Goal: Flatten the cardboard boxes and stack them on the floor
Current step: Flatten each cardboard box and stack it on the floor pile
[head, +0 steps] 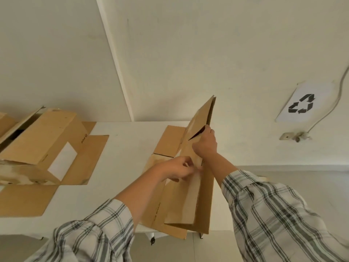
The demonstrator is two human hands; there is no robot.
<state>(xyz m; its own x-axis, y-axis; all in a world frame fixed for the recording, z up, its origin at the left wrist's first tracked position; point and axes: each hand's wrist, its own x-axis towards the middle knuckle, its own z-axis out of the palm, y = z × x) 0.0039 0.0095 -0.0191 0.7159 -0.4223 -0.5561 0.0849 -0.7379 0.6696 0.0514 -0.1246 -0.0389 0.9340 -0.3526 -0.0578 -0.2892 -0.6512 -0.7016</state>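
While the collapsing cardboard box (188,201) is standing half-folded on the white table (128,148), the step in hand looks like pressing its panels flat. Doing it well probably means pushing the raised panel down along its existing creases, keeping the lower edge braced on the table so the box is not sliding off the near edge, which it is already overhanging. Taking that box as the landmark: the table is lying under it, a bigger, not yet flattened box (43,146) with open flaps is sitting well to its left, and a sheet with a recycling symbol (302,103) is hanging on the wall up and to its right, above a wall socket (294,136). No stack on the floor is showing in this view. The right hand (204,142) is closing around the box's upright panel near the top, fingers hooking into the gap between layers. The left hand (177,167) is pinching the middle of the box, at a pale strip that may be tape; cannot tell for sure. Both hands are touching the box, right above left.
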